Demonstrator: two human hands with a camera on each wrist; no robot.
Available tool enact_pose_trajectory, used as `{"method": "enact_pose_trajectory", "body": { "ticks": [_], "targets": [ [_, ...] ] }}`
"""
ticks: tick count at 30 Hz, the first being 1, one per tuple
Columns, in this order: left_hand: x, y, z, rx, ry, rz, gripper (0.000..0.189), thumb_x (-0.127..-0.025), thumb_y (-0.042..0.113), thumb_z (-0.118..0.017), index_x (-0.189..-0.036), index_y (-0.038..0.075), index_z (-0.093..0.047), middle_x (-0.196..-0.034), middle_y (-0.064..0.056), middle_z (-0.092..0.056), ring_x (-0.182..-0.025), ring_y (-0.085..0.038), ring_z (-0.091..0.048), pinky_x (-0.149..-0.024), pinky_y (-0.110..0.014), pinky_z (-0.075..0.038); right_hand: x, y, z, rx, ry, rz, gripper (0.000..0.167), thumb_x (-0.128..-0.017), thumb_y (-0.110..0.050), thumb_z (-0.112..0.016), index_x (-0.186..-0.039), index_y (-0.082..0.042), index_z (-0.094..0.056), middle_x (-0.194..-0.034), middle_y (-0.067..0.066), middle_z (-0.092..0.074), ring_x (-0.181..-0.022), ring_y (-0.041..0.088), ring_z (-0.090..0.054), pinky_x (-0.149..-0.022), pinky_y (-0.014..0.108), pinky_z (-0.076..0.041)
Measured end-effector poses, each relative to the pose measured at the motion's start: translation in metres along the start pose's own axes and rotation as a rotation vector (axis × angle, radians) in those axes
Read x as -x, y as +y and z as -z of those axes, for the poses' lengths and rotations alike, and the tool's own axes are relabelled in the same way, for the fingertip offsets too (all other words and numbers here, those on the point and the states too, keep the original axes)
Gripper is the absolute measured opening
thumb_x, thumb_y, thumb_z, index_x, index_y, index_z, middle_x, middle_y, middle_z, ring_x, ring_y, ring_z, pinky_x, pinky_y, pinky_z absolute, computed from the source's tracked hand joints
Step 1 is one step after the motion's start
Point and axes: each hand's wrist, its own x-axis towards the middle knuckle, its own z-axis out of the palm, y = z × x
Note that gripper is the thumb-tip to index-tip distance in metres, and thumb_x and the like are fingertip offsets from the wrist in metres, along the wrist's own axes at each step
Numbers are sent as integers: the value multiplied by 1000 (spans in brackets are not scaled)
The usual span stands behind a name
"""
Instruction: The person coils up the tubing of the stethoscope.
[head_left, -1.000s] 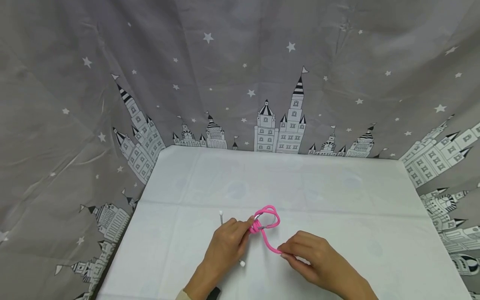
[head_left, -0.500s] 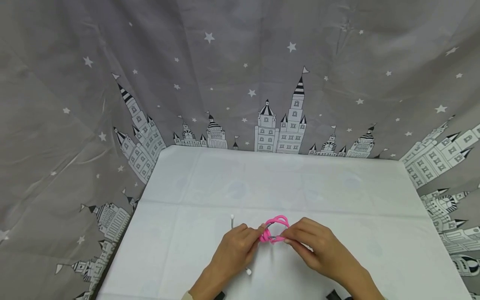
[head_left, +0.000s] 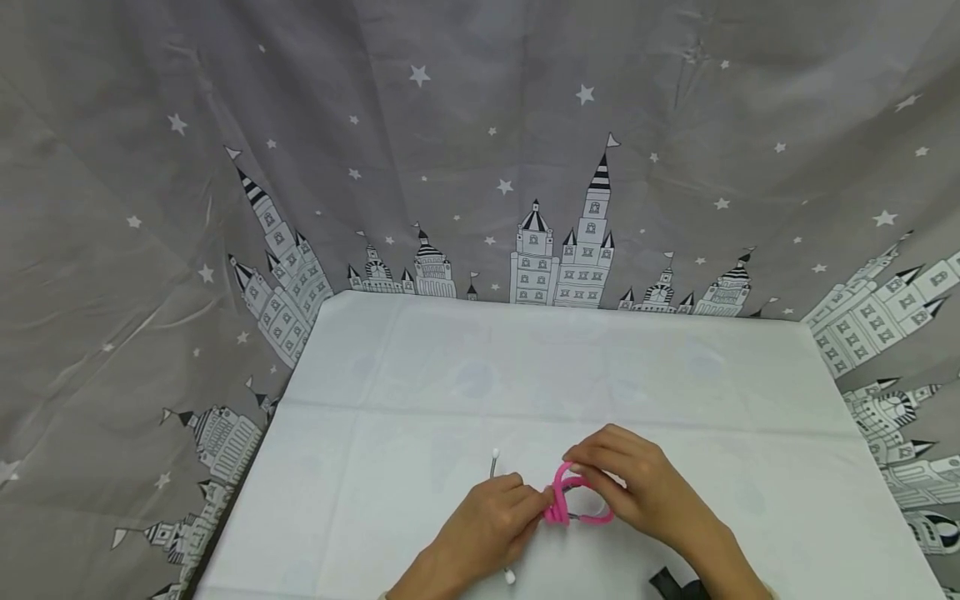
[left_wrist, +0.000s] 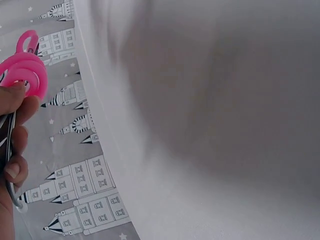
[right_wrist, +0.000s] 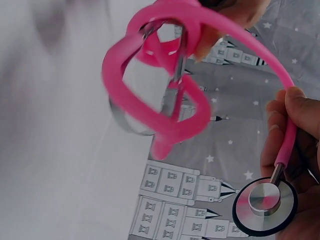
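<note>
A stethoscope with pink tubing (head_left: 558,504) is held between both hands above the white surface, its tube wound into loops around its metal ear tubes. The left hand (head_left: 495,521) grips the wound part; a white ear tip (head_left: 495,452) sticks out above that hand and another ear tip (head_left: 510,577) below it. In the left wrist view, curled fingers (left_wrist: 19,135) wrap a metal ear tube. The right hand (head_left: 637,479) pinches the tube close to the round silver chest piece (right_wrist: 265,200), which has a black rim. From the head view the chest piece is hidden behind the right hand.
The hands work over the near part of a table with a white cover (head_left: 375,467). A grey curtain (head_left: 450,167) printed with castles and stars hangs behind and at both sides. Something black (head_left: 666,582) shows beside the right wrist.
Both hands have moved nearer the body, the left also rightward, carrying the stethoscope. The right hand has brought the tube's end from below the loops up to their upper right.
</note>
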Motion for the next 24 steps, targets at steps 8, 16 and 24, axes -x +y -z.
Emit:
{"method": "enact_pose_trajectory", "body": {
  "ticks": [8,16,24],
  "targets": [
    [-2,6,4,51,0,-82,27,-89,11,-85,-114,17,-76,-85,17,-74,-73,-2,-51,-71,-9,-44,6,9,-1,-15,3,-78,24,-93,-2,-81,-112,-16,-79,-103,-8,-77,-92,5,-67,-80,12,-53],
    [-4,9,8,76,2,-111,23,-92,13,-83,-114,17,-75,-88,17,-75,-75,-1,-51,-71,-8,-42,11,17,-4,-36,-17,-151,27,-91,0,-82,-112,-17,-79,-102,-8,-77,-91,2,-65,-78,10,-50],
    [-7,11,10,70,46,-153,24,-94,15,-83,-117,18,-75,-79,18,-68,-74,0,-49,-70,-7,-40,20,25,-5,-85,-59,-253,18,-96,-8,-80,-111,-19,-80,-99,-4,-78,-87,1,-64,-76,10,-51]
  ]
}}
